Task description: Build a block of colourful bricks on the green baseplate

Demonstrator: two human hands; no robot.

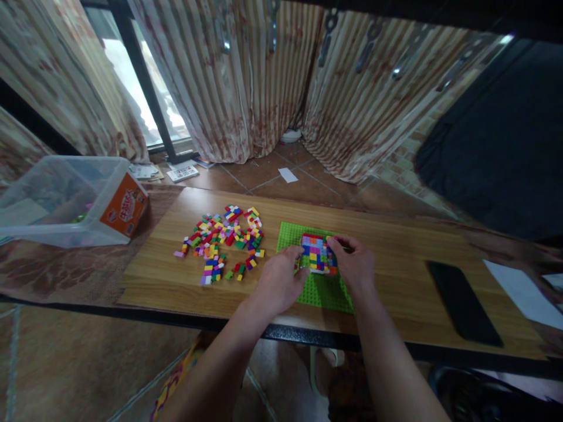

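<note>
A low block of colourful toy bricks (314, 253), blue, yellow, red, white and orange among them, sits on a green studded baseplate (323, 298). My left hand (284, 275) holds its left side, fingertips at the upper left edge and thumb lower down. At the upper right corner of the build, my right hand (355, 262) has thumb and forefinger pinched together on a small brick, mostly hidden by the fingers. The right side of the build is partly covered by that hand.
Loose toy bricks (229, 234) lie spread on the wooden board (153, 281) to the left. Beyond them stands a clear plastic bin (65, 231) with an orange label. A dark flat phone-like slab (464, 302) and white paper (525, 293) lie at the right.
</note>
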